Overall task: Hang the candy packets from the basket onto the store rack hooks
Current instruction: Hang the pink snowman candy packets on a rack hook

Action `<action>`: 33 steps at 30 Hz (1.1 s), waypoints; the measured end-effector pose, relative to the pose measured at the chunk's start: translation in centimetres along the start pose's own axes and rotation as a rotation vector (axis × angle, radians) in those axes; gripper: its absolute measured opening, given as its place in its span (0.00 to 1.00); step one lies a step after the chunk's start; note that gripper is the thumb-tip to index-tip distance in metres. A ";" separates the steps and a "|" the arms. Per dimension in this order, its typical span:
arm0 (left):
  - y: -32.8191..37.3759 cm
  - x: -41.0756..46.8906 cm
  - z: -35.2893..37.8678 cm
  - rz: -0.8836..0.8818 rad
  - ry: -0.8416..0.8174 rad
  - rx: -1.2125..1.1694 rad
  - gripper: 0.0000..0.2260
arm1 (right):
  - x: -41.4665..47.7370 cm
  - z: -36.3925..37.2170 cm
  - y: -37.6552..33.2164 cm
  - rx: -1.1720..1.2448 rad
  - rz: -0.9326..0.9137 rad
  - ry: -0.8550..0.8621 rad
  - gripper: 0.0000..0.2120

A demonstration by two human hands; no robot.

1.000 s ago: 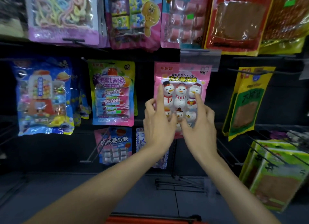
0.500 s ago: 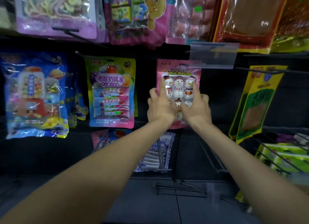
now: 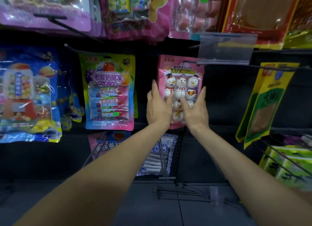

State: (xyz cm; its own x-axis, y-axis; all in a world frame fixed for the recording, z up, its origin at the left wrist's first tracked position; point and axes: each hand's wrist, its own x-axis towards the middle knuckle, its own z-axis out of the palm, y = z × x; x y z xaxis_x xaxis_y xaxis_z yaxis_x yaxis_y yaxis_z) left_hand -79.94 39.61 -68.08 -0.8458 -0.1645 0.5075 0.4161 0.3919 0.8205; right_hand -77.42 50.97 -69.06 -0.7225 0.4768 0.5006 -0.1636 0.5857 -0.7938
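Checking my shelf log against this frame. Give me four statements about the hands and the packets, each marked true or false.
1. The left hand and the right hand are both at the snowman marshmallow packet. True.
2. The yogurt-flavour candy packet hangs to the right of the snowman marshmallow packet. False: it hangs to its left.
3. A clear price-tag holder overlaps the snowman marshmallow packet's upper right corner. True.
4. The right hand grips a red basket. False: it is at the snowman marshmallow packet, and no basket shows.
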 end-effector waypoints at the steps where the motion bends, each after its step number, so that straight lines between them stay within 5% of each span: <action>1: -0.2 0.0 0.4 -0.014 -0.017 -0.029 0.35 | 0.1 0.5 0.1 0.040 0.022 -0.007 0.43; 11: -1.3 2.1 1.1 -0.071 -0.008 -0.340 0.26 | 2.0 1.8 0.6 0.154 0.037 0.035 0.42; 23: -2.2 0.9 0.3 -0.128 0.027 -0.032 0.27 | 0.2 0.2 0.7 0.065 0.034 0.057 0.43; 33: 0.8 -1.4 -4.4 -0.248 -0.166 0.163 0.41 | -3.2 -4.6 -2.7 -0.096 0.136 -0.011 0.48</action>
State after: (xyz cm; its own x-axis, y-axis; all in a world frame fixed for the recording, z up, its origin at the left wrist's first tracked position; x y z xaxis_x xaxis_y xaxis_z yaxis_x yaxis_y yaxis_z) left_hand -76.99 36.19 -66.98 -0.9629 -0.1290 0.2369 0.1430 0.5004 0.8539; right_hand -71.59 50.92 -66.92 -0.7413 0.5487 0.3866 0.0005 0.5764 -0.8172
